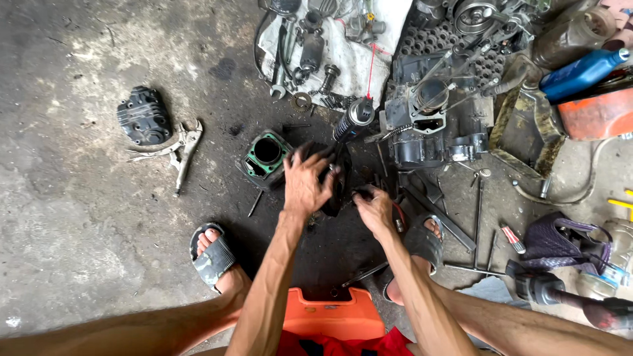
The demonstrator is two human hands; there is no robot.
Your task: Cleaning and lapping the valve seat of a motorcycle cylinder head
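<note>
Hands (336, 191) grip dark part (337, 191) — oily, black.

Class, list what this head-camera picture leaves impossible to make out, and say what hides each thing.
- Dark part held by left hand: shape covered by fingers.
- Small item under right hand: hidden by fingers.
- Blue bottle: partly behind orange container.
- Power tool: bottom right, blurred.

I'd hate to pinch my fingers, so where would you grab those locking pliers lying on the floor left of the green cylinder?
Probably by the two long handles of the locking pliers. They lie flat on the concrete floor, handles trailing toward the sandalled foot, jaws near the dark finned cover. Come from above on the foot side and close round both handles together, since that end lies free.
</note>
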